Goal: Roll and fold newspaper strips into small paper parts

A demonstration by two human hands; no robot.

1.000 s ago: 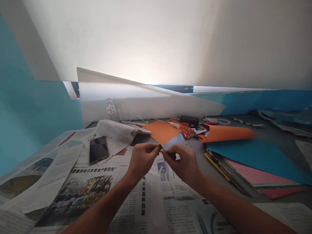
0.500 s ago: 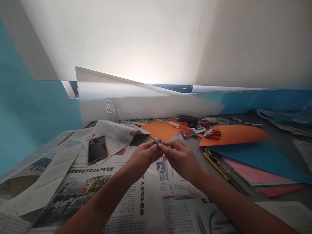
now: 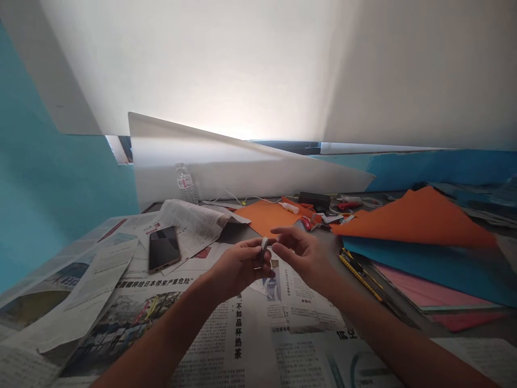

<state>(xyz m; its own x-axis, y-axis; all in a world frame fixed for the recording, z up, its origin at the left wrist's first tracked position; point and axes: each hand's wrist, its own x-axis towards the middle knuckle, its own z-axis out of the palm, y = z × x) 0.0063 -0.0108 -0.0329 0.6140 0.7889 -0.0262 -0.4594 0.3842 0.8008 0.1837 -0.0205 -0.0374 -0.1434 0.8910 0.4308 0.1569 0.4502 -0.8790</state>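
Between the thumb and fingers of my left hand (image 3: 244,264) is a small white-and-dark piece (image 3: 264,247), held above the newspaper. Its exact kind is too small to tell. My right hand (image 3: 299,250) hovers just to the right of it, fingers apart and bent, with nothing visible in them. Whether a right fingertip still brushes the piece, I cannot tell. Beneath both hands spreads the printed newspaper (image 3: 254,334). A dark phone (image 3: 163,249) lies on it, left of my left hand.
An orange sheet (image 3: 416,221) rises in a bent fold over a blue sheet (image 3: 404,264) and pink paper (image 3: 420,288). A yellow-and-black utility knife (image 3: 361,275) lies right of my right wrist. Farther back stand a clear bottle (image 3: 186,183), a glue tube (image 3: 290,207) and a black box (image 3: 314,201).
My right hand has drawn back from the small piece and its fingers have spread. The piece has tilted in my left hand. At right, the rolled orange sheet has sprung partly flat.
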